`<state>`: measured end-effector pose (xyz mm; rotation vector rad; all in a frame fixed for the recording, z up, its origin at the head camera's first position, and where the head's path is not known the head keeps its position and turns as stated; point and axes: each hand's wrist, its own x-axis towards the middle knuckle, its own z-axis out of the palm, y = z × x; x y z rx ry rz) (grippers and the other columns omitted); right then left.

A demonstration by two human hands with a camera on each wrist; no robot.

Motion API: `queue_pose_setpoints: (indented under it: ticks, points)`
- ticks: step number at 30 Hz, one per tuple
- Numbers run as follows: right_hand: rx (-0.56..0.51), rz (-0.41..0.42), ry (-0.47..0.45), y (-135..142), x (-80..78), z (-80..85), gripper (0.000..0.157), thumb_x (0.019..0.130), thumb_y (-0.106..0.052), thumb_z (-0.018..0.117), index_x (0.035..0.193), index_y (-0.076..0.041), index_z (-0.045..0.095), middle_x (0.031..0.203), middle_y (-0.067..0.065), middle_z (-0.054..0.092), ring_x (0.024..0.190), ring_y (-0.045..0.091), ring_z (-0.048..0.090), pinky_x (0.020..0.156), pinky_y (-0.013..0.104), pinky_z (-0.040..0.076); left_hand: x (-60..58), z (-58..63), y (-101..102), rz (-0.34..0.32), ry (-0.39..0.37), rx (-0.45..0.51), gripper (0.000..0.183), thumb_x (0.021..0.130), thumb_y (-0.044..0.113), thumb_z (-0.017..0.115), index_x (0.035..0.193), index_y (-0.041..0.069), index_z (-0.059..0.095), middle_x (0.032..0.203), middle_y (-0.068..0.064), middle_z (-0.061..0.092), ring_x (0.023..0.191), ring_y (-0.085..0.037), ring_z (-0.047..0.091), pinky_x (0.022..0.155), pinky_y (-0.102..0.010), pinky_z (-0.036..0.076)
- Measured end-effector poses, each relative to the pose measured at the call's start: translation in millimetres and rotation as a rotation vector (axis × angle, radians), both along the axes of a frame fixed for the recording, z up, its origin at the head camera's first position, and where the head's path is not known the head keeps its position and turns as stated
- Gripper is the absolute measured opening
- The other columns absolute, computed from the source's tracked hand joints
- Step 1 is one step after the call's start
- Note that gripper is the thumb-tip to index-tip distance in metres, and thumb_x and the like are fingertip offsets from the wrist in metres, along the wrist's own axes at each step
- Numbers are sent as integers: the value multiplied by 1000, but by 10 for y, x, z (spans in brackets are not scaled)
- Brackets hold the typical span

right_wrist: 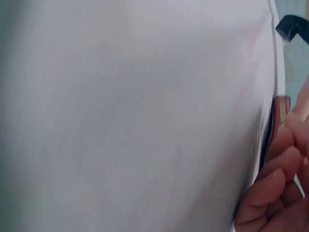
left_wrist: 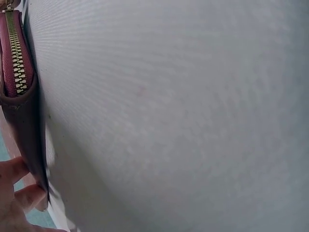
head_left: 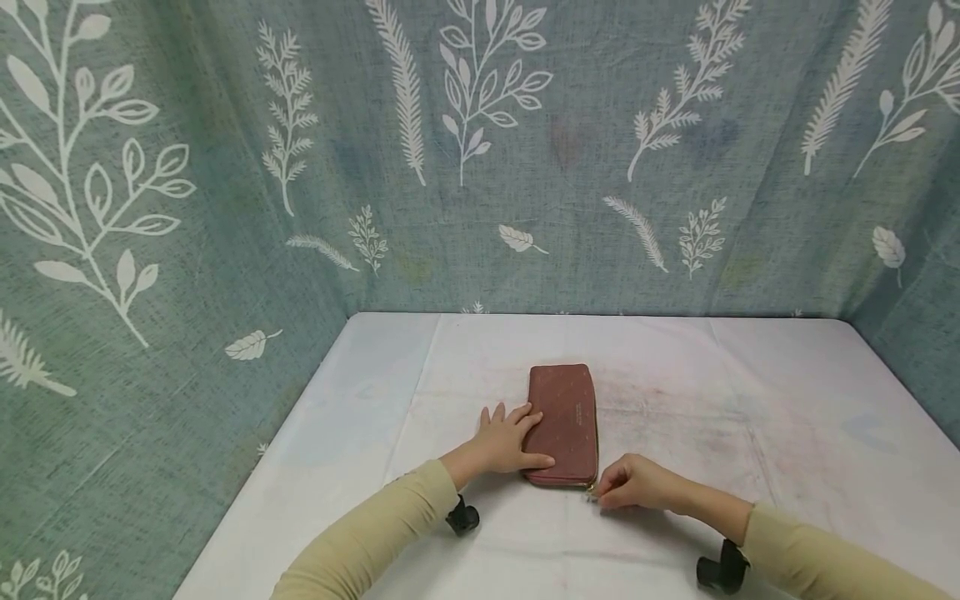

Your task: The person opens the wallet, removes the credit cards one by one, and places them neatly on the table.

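Observation:
A reddish-brown zip-around wallet [head_left: 562,408] lies flat on the white-covered table, its long side pointing away from me. My left hand [head_left: 501,443] rests on its left edge, fingers spread, with the thumb across the near end of the cover. At the wallet's near right corner, my right hand [head_left: 639,483] pinches the zipper pull [head_left: 591,492] between thumb and curled fingers. Gold zipper teeth [left_wrist: 17,63] show closed along the near edge in the left wrist view. In the right wrist view, curled fingers [right_wrist: 268,188] hide most of the wallet.
The white cloth [head_left: 810,400] on the table has creases and faint pinkish stains. Green curtains [head_left: 570,233] with white leaf prints enclose the back and sides. A black wrist camera [head_left: 463,517] hangs under the left wrist, another [head_left: 723,568] under the right.

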<state>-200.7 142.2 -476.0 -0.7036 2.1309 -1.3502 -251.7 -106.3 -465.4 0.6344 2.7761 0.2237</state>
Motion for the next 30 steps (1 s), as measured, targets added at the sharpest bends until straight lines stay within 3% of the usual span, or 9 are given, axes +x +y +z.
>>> queue_pose_setpoints:
  ticks: [8, 18, 30]
  points:
    - [0, -75, 3, -133, 70, -4, 11, 79, -6, 68, 82, 3, 71, 63, -5, 59, 49, 1, 40, 46, 17, 33, -2, -21, 10, 2, 5, -3, 82, 77, 70, 48, 143, 24, 31, 150, -2, 22, 134, -45, 16, 105, -60, 11]
    - [4, -139, 20, -251, 136, -15, 10, 82, -6, 64, 83, 1, 71, 55, -6, 51, 42, 2, 35, 41, 17, 30, 8, 29, 21, 10, 22, -20, 81, 78, 68, 49, 143, 23, 32, 150, -2, 24, 134, -45, 17, 105, -60, 12]
    - [-5, -101, 30, -242, 168, 19, 11, 83, -5, 62, 78, 4, 67, 56, -6, 47, 44, 1, 34, 42, 16, 29, 11, -2, 28, 14, 24, -17, 81, 78, 69, 49, 143, 23, 32, 150, -2, 24, 133, -46, 18, 104, -61, 11]
